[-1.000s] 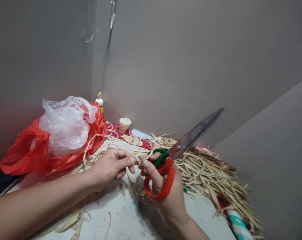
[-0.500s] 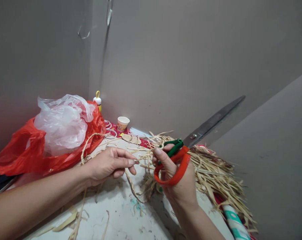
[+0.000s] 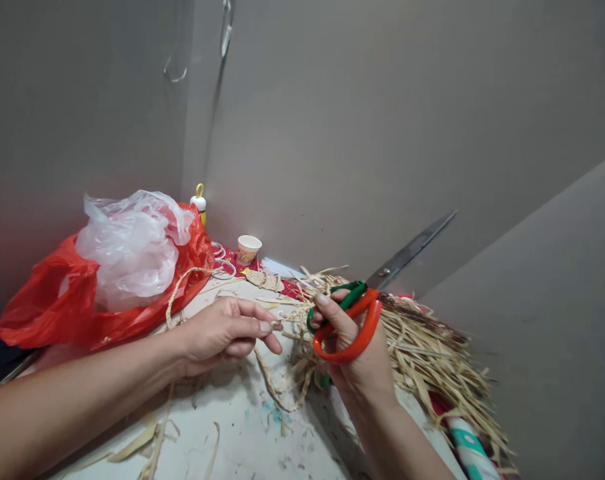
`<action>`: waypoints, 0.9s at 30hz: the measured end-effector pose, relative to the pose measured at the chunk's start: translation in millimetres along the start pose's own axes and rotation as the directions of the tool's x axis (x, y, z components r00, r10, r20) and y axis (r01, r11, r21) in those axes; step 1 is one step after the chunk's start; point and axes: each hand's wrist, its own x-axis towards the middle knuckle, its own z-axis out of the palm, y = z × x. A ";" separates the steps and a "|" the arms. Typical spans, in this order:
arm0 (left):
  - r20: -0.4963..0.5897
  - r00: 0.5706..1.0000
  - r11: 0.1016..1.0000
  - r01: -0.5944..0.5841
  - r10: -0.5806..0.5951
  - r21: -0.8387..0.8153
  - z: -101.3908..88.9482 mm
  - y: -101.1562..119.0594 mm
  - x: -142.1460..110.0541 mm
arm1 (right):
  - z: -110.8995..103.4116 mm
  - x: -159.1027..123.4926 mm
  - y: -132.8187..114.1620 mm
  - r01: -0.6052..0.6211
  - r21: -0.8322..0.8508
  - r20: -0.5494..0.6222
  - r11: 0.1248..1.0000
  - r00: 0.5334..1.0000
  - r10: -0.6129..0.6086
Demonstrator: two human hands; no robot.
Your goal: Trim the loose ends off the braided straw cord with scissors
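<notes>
My left hand (image 3: 235, 328) pinches a thin braided straw cord between thumb and forefinger, over the middle of the white table. A loop of the braided cord (image 3: 269, 383) hangs below it onto the tabletop. In my right hand (image 3: 355, 350) is a pair of scissors (image 3: 359, 323) with one red and one green handle. Its dark blades are together and point up and to the right, away from the cord. Behind and beside my right hand lies a big bundle of dry straw strips (image 3: 437, 350).
A red plastic bag (image 3: 47, 297) with a clear bag (image 3: 129, 250) on top fills the left side. At the back stand a paper cup (image 3: 249, 250) and a yellow-and-white bottle (image 3: 199, 202). Straw scraps (image 3: 135, 445) litter the white table (image 3: 252, 443). A green-and-white roll (image 3: 469, 447) lies at the right.
The scissors have tilted, so their blades look shorter and their tip sits lower and further left. My left hand keeps its pinch. The view has shifted slightly.
</notes>
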 end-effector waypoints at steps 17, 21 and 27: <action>-0.360 0.917 0.934 -0.267 0.171 -0.239 -19.9 7.2 11.1 | -26.6 20.5 20.2 0.464 -0.747 0.470 0.476 0.875 -0.116; -0.364 0.909 0.934 -0.293 0.205 -0.206 -21.9 10.1 12.0 | -32.2 17.8 27.5 0.583 -0.794 0.582 0.170 0.811 -0.065; -0.378 0.891 0.935 -0.324 0.252 -0.142 -24.4 10.0 13.2 | -38.8 20.2 34.7 0.623 -0.778 0.627 -0.077 0.777 -0.057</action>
